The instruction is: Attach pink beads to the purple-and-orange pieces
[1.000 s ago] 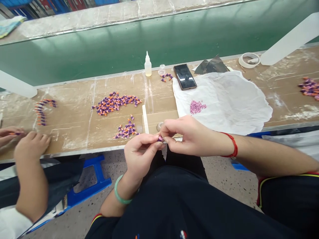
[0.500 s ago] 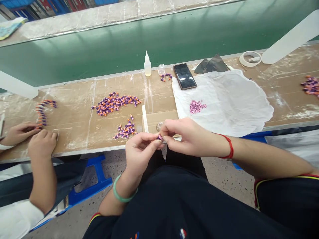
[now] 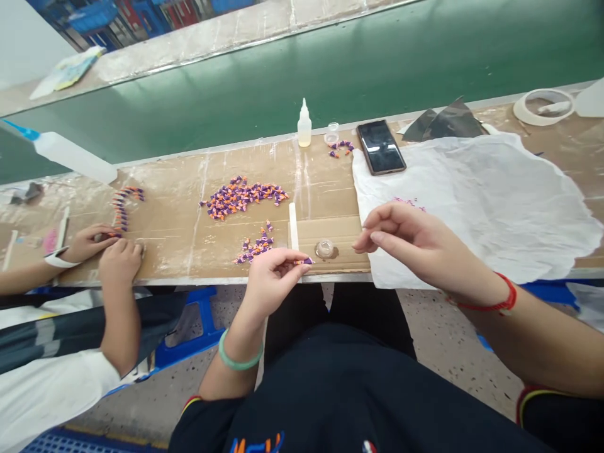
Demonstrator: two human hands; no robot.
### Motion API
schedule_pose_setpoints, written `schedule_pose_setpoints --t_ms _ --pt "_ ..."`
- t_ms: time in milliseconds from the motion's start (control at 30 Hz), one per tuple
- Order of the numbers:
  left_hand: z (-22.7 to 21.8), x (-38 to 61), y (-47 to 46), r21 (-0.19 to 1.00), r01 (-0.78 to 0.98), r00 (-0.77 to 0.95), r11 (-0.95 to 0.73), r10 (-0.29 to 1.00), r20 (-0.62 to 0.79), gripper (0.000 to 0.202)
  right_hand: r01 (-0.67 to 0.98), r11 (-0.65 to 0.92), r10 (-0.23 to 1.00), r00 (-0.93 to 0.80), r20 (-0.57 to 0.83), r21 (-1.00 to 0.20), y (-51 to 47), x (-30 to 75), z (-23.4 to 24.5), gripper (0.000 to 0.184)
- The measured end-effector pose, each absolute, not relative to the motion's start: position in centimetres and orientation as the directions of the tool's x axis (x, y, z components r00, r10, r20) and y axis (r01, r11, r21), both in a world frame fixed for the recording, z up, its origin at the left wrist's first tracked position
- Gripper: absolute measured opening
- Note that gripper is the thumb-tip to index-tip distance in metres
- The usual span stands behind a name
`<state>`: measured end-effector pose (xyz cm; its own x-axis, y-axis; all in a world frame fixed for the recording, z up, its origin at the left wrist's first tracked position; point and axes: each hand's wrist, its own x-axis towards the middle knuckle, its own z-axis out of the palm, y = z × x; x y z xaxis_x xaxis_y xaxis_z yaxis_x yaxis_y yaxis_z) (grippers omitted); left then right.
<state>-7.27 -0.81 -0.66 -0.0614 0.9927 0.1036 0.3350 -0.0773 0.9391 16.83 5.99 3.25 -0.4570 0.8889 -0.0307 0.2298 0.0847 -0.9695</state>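
Left hand [image 3: 272, 283]: pinches a small purple-and-orange bead [image 3: 304, 260] between thumb and fingertips; a green bangle [image 3: 240, 360] circles the wrist.
Right hand [image 3: 409, 242]: empty, open, fingers loosely curved, over a white cloth [image 3: 491, 207]; a red string bracelet [image 3: 491, 306] circles the wrist.
Bead's position: held just over the near edge of a cardboard sheet [image 3: 330, 236].
Cardboard sheet: a clear round cap [image 3: 324, 249] sits on it; a flat wooden stick [image 3: 293, 226] stands just left of it.
Workbench [image 3: 174, 251]: two heaps of matching beads [image 3: 243, 198] lie left of the cardboard, with a small glue bottle [image 3: 304, 124] and a smartphone [image 3: 380, 146] farther back.
Nearby: a co-worker's hands [image 3: 101, 248] rest beside a curved row of beads [image 3: 121, 207].
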Motion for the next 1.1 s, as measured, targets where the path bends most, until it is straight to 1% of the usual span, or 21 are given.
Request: schedule_pose_setpoints --t_ms 67,100,200,300,367,500,633,767,900,1000,1033,1100 --pt "-1.7 -9.3 -0.1 0.832 0.544 -0.04 -0.106 0.987 0.153 0.006 0.241 0.071 0.924 -0.382 -0.027 -0.968 6.2 17.4 2.4 0.022" --pt "-2.2 -10.4 0.2 0.781 0.616 -0.04 -0.104 0.986 0.163 0.007 0.244 0.063 0.933 -0.358 -0.029 -0.968 6.3 17.7 2.0 0.025" --pt "-3.5 -13.6 1.4 0.681 0.73 -0.072 -0.054 0.985 0.155 0.009 0.242 0.026 0.94 -0.336 -0.058 -0.97 6.5 18.2 1.0 0.028" --pt "-4.1 -16.6 3.4 0.579 0.814 -0.186 0.044 0.964 0.188 0.013 0.247 -0.001 0.939 -0.332 -0.086 -0.969 6.6 18.4 0.7 0.029" --pt "-4.2 -18.2 5.3 0.525 0.848 -0.219 0.073 0.95 0.221 0.012 0.25 0.007 0.94 -0.333 -0.079 -0.968 6.6 18.4 0.6 0.029" --pt "-4.1 -20.2 8.9 0.466 0.884 -0.157 0.042 0.965 0.212 0.01 0.245 0.038 0.94 -0.336 -0.048 -0.969 6.5 18.6 0.6 0.027" --pt "-4.0 -20.7 10.4 0.42 0.907 -0.102 0.016 0.978 0.182 0.007 0.248 0.074 0.944 -0.329 -0.012 -0.966 6.3 19.3 0.4 0.025" --pt "-3.6 -20.4 10.3 0.402 0.916 -0.066 -0.007 0.984 0.167 0.005 0.245 0.07 0.958 -0.287 -0.003 -0.967 6.2 20.2 0.3 0.021" --pt "-2.8 -19.9 10.1 0.436 0.9 -0.062 -0.024 0.981 0.182 0.008 0.223 0.043 0.982 -0.187 0.001 -0.974 6.0 21.2 0.2 0.014" --pt "-2.1 -19.3 9.2 0.527 0.849 -0.082 -0.035 0.977 0.197 0.005 0.197 0.061 0.996 -0.076 0.047 -0.978 5.9 22.6 -0.3 0.01" --pt "-1.9 -19.0 8.8 0.577 0.816 -0.133 -0.02 0.966 0.221 0.003 0.203 0.074 0.997 -0.042 0.067 -0.976 5.9 23.2 -0.6 0.008" --pt "-1.3 -18.2 7.5 0.672 0.74 -0.157 -0.029 0.964 0.215 0.01 0.286 0.11 0.993 0.001 0.115 -0.952 6.0 24.4 -1.5 0.006"
